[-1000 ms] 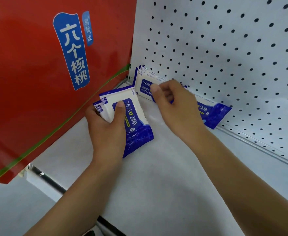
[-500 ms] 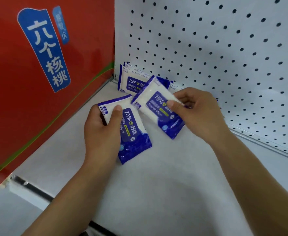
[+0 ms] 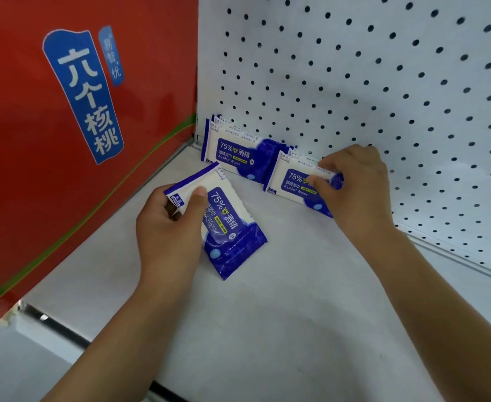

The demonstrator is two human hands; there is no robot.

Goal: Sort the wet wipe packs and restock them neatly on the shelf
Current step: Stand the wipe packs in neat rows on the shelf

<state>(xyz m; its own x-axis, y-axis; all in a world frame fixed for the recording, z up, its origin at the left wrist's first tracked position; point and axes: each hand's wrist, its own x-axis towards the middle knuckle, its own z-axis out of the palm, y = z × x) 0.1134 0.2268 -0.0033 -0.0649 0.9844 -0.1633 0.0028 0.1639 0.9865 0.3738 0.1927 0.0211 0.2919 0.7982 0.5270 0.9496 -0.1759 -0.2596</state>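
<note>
With my right hand [image 3: 354, 184] pinching a wipe pack [image 3: 292, 185] upright at the shelf [image 3: 267, 314] back beside the leaning row [image 3: 238, 156], and my left hand [image 3: 166, 230] fingers [image 3: 199, 198] clamped on a spare pack [image 3: 232, 230], I judge an early release could topple the slick packs.

On the shelf [image 3: 267, 329], the standing packs [image 3: 238, 158] lean on the pegboard [image 3: 354, 82] at 12 o'clock, the second pack [image 3: 293, 185] is just beside them at 1 o'clock, the third pack [image 3: 232, 227] is before them, and the box [image 3: 35, 184] is at 9 o'clock.

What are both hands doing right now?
Left hand: closed, gripping the tilted wipe pack.
Right hand: closed, pinching the upright wipe pack.
</note>
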